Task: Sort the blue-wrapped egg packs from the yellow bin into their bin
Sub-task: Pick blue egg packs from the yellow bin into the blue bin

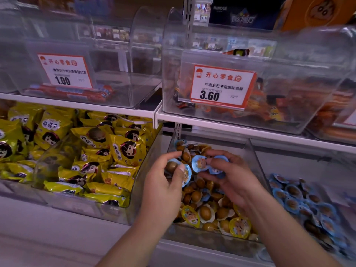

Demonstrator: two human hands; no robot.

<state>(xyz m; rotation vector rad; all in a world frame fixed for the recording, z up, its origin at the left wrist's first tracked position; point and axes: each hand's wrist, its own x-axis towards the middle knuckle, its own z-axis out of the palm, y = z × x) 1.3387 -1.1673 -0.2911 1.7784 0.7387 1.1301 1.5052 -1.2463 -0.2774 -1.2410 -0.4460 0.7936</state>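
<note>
At far left, a clear plastic bin (pixel 134 189) on the lower shelf is heaped with yellow-green snack pouches (pixel 123 149) printed with a cartoon girl's face. Above it, a red-bordered price card (pixel 64 71) reads 1.00. The left hand (pixel 165 182) holds blue-wrapped egg packs (pixel 185 174) over the middle clear bin of brown eggs in yellow-rimmed packs (pixel 204 211). The right hand (pixel 229 176) pinches two more blue-rimmed packs (pixel 200 163). Above, a second price card (pixel 221 86) reads 3.60. At right sits the clear bin of blue-wrapped eggs (pixel 300 199).
</note>
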